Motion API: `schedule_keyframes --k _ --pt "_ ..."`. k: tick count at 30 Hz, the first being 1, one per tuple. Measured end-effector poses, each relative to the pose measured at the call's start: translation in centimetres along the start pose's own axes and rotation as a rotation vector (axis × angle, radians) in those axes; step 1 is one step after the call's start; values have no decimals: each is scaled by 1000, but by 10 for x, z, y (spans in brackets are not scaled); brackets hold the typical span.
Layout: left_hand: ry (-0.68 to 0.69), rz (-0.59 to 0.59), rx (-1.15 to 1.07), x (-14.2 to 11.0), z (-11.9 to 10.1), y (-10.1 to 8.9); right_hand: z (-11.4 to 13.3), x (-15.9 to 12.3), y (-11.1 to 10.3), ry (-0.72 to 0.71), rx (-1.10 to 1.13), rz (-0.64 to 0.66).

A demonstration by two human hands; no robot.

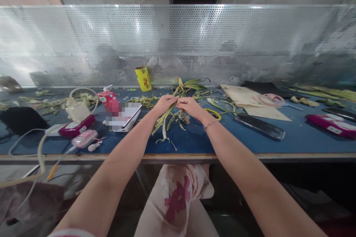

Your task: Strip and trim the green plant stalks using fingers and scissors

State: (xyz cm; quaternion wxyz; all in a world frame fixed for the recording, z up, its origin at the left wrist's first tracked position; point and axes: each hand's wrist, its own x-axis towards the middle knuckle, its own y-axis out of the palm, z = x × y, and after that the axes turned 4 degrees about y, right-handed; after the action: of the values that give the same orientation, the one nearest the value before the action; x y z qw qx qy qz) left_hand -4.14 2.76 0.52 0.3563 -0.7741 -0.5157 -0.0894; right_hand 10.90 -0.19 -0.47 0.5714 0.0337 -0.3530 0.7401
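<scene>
Over the middle of the blue table my left hand (166, 105) and my right hand (190, 106) meet, fingertips nearly touching. Both are closed in a pinch on long, pale green plant leaves (164, 120), which hang down toward me below the fingers. The exact spot where the fingers grip is partly hidden. Just beyond my hands lies a pile of green leaves and stalks (191, 84). Beneath them are withered scraps (180, 117). A yellow ring-shaped band (214, 113) shows by my right wrist.
A yellow can (143, 79) stands near the perforated metal screen (189, 26). On the left are a pink carton (109, 100), a white box-like device (126, 116) and cables. To the right lie a phone (260, 126), brown paper (241, 96), a tape roll (269, 99) and a magenta device (332, 125).
</scene>
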Motion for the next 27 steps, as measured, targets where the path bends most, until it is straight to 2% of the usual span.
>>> schedule_keyframes --k 4,9,15,20,27 --pt "-78 42 -297 -2 -9 1 7 0 1 19 122 41" --pt "-57 59 -425 -1 -8 3 10 0 3 -9 136 15" --pt "-76 28 -402 0 -3 5 8 1 5 -14 158 13" --pt "-47 -57 -348 1 2 5 6 1 9 -28 211 -22" --pt "-36 -99 -234 8 14 4 9 2 13 14 255 -43"
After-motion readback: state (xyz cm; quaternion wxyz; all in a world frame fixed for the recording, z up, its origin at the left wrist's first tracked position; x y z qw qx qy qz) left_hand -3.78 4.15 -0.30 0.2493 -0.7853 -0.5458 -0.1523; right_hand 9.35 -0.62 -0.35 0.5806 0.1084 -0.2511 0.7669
